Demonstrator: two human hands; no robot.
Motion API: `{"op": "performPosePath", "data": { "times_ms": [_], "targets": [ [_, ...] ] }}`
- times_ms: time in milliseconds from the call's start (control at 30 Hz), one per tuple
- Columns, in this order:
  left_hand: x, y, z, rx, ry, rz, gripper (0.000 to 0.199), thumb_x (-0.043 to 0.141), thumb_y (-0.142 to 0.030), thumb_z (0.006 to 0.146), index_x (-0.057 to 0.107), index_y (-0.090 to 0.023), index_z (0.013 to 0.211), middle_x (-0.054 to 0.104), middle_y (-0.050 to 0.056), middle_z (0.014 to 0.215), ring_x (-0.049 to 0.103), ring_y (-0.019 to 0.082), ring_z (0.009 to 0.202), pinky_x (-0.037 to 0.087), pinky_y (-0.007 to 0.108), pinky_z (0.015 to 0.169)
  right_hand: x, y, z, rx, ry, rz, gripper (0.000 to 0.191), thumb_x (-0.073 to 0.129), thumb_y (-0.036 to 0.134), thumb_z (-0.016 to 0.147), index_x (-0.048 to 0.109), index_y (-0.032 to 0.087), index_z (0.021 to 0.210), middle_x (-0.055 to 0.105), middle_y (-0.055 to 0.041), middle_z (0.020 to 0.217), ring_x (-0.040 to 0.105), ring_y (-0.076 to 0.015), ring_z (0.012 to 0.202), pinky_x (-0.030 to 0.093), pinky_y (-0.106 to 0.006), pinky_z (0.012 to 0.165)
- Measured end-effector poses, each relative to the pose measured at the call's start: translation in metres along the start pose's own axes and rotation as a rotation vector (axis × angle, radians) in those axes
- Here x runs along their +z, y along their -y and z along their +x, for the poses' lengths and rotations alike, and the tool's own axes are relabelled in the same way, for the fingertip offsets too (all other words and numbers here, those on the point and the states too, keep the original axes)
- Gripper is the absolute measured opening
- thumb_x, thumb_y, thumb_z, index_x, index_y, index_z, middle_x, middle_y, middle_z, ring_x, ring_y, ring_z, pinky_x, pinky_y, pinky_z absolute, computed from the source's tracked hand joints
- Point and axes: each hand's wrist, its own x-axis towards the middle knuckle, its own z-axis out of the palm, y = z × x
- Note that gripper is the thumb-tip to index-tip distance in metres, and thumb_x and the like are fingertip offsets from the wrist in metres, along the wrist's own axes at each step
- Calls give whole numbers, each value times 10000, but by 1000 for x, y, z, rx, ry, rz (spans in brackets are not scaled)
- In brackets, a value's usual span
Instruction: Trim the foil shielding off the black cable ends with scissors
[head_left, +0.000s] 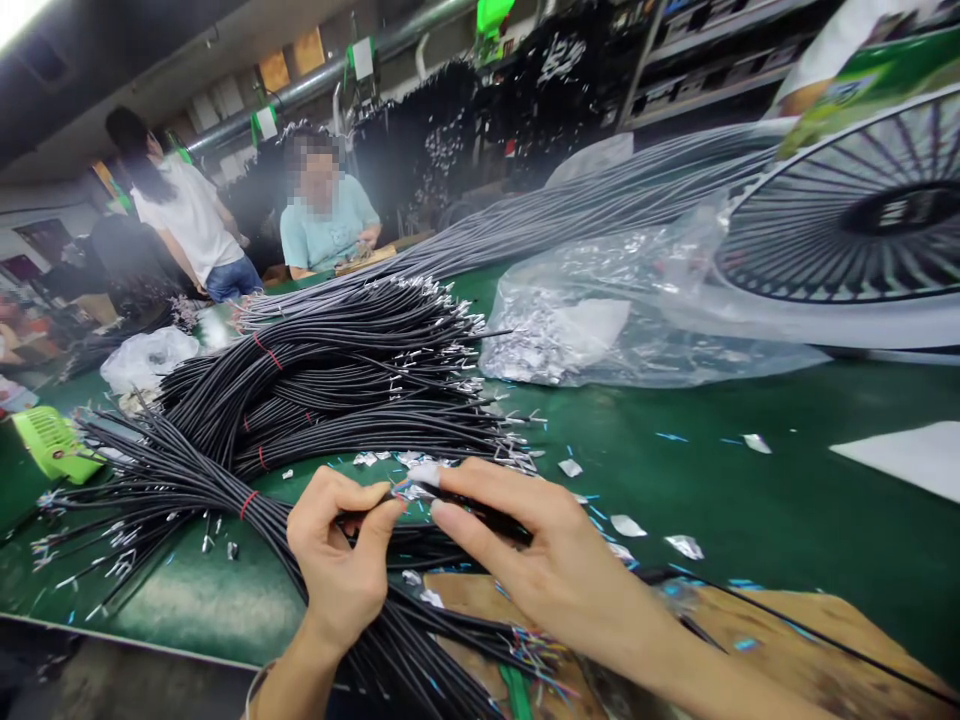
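My left hand (341, 550) pinches a black cable (382, 495) close to its end, thumb against forefinger. Thin coloured wires (405, 490) come out of the sheath there. My right hand (540, 560) is closed at these wires, its thumb and forefinger tips nearly together and the forefinger tip whitish. Something dark and long lies under its fingers; I cannot tell whether it is a tool or cable. Below my hands runs a bundle of black cables (405, 645) with stripped, coloured wire ends (536, 655).
Banded black cable bundles (322, 350) are stacked to the left. Behind them lie grey cables (570, 210). A clear plastic bag (585, 310), a large fan (862, 210), a small green fan (56, 445) and a wooden board (817, 630) are around. Foil scraps (628, 525) litter the green table (720, 440). Two people (330, 225) are beyond.
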Motion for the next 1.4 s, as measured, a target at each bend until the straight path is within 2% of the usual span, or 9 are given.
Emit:
{"op": "performPosePath", "data": {
  "times_ms": [367, 567, 767, 833, 967, 1067, 1200, 1300, 1400],
  "targets": [
    [0, -2, 0, 87, -8, 120, 124, 660, -226, 750, 610, -186, 643, 522, -33, 556, 457, 81, 478, 348, 205, 406, 0, 0, 1, 34, 21, 69, 213, 518, 245, 876, 719, 186, 843, 678, -26, 725, 603, -130, 610, 487, -210, 554],
    [0, -8, -1, 201, -25, 250, 185, 626, -194, 780, 576, -167, 604, 483, -40, 514, 392, 66, 441, 315, 199, 389, 0, 1, 1, 50, 26, 74, 232, 521, 288, 881, 723, 184, 834, 678, -28, 710, 605, -132, 599, 498, -216, 565],
    [0, -9, -2, 271, -9, 289, 187, 602, -148, 793, 581, -162, 608, 508, -35, 517, 439, 72, 477, 355, 199, 436, 1, 0, 2, 112, 31, 130, 238, 524, 303, 871, 728, 190, 825, 702, -37, 761, 629, -151, 644, 520, -236, 601],
    [0, -8, -3, 233, 10, 269, 149, 607, -150, 787, 601, -163, 639, 540, -29, 543, 456, 72, 479, 360, 198, 433, 1, -1, 2, 106, 19, 125, 219, 531, 277, 860, 729, 192, 821, 699, -32, 753, 624, -149, 639, 518, -234, 600],
    [-2, -2, -4, 67, 105, 174, 72, 619, -143, 765, 648, -181, 711, 588, -25, 593, 497, 83, 493, 392, 207, 461, 1, -3, 1, 55, -7, 60, 209, 521, 235, 856, 726, 204, 824, 680, -16, 714, 618, -150, 652, 495, -225, 581],
    [-4, 3, -3, -16, 158, 116, 119, 594, -151, 779, 663, -187, 689, 596, -23, 594, 514, 91, 515, 399, 212, 491, 0, -4, 0, 38, -3, 10, 224, 507, 239, 865, 721, 207, 805, 666, -16, 677, 610, -156, 636, 473, -232, 549],
    [-3, 6, -2, -143, 191, 72, 214, 547, -187, 818, 657, -177, 636, 568, -32, 548, 486, 82, 488, 352, 201, 449, -1, -4, 0, 67, -5, 8, 253, 491, 249, 868, 707, 203, 743, 660, -24, 697, 590, -148, 612, 467, -233, 540],
    [-1, 4, -1, -178, 183, 52, 212, 547, -193, 818, 664, -168, 644, 573, -25, 560, 479, 80, 486, 331, 199, 429, -1, -1, 4, 127, -36, 71, 212, 535, 300, 840, 691, 194, 744, 621, -13, 638, 550, -135, 537, 443, -215, 465],
    [1, 0, 1, -131, 192, 57, 181, 587, -178, 785, 666, -158, 623, 587, -10, 566, 494, 85, 508, 359, 199, 463, 0, 2, 7, 166, -58, 105, 265, 598, 406, 789, 653, 186, 652, 548, 2, 533, 482, -122, 441, 390, -207, 371]
  ]
}}
